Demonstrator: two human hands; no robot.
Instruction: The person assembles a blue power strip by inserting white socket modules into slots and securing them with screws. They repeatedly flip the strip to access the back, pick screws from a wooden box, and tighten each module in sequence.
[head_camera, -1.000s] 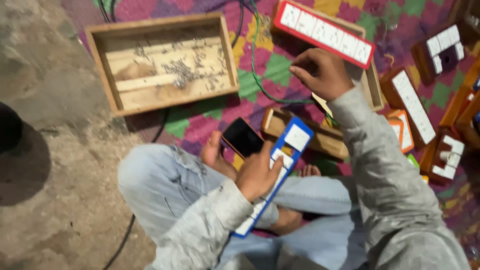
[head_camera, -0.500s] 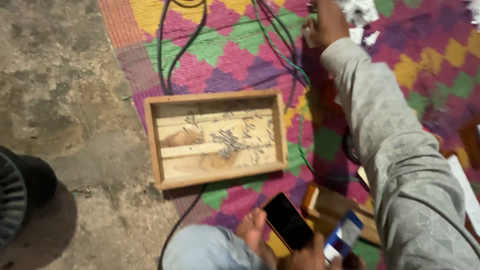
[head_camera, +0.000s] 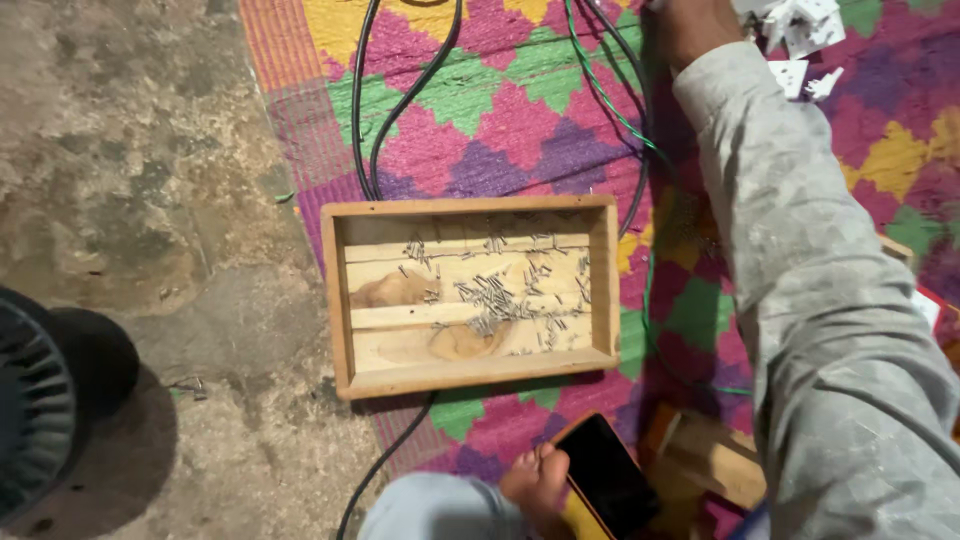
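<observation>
My right hand (head_camera: 688, 28) is stretched far out to the top edge of the view, in a grey sleeve (head_camera: 800, 250). It lies next to a heap of small white plastic parts (head_camera: 800, 30) on the colourful woven mat (head_camera: 520, 110); its fingers are cut off by the frame. My left hand is out of view. Below the arm sits a shallow wooden tray (head_camera: 470, 295) holding several small metal pins. A bare foot (head_camera: 535, 482) and a black phone (head_camera: 612, 478) lie near the bottom edge.
Black and green cables (head_camera: 385, 110) run over the mat past the tray. A dark round fan (head_camera: 45, 400) stands on the rough stone floor (head_camera: 130, 180) at the left. A wooden block (head_camera: 715, 460) lies beside the phone.
The view has swung forward and my right arm has reached farther out toward the white parts. My left hand, which held a blue and white strip, has dropped out of view.
</observation>
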